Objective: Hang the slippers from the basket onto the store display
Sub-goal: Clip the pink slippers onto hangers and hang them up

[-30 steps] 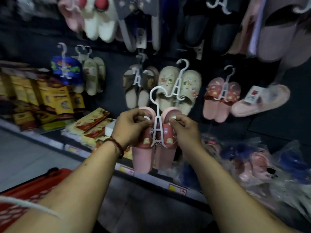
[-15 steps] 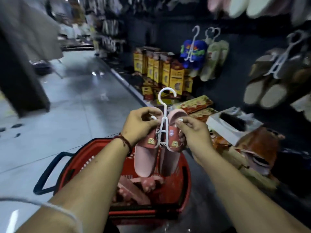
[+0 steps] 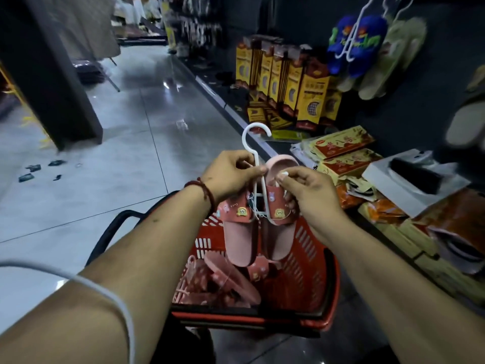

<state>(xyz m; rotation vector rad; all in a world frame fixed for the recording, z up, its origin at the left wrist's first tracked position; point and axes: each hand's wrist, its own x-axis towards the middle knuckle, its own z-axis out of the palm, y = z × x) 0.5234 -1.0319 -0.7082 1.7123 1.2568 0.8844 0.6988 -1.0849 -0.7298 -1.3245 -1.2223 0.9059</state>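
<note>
A pair of pink slippers [image 3: 240, 232] with cartoon stickers hangs on a white plastic hanger [image 3: 256, 143], held upright above the red basket [image 3: 307, 261]. My left hand [image 3: 229, 173] pinches the left slipper's heel and the hanger stem. Gripping the right slipper's top edge is my right hand [image 3: 307, 190]. More pink slippers [image 3: 225, 281] lie inside the basket. The dark display wall at the right carries hung blue slippers [image 3: 354, 40] and pale green slippers [image 3: 393, 59].
Yellow boxes [image 3: 288, 82] stand on the low shelf, with red-and-yellow packets [image 3: 341, 143] and a white box [image 3: 409, 179] nearer me. A dark pillar [image 3: 52, 74] stands at the left. Grey tiled aisle floor [image 3: 131, 153] stretches ahead. A white cable [image 3: 105, 292] crosses my left forearm.
The view has swung left and down, from facing the display wall to over the basket and along the aisle. Both hands keep the same hold on the pink slipper pair.
</note>
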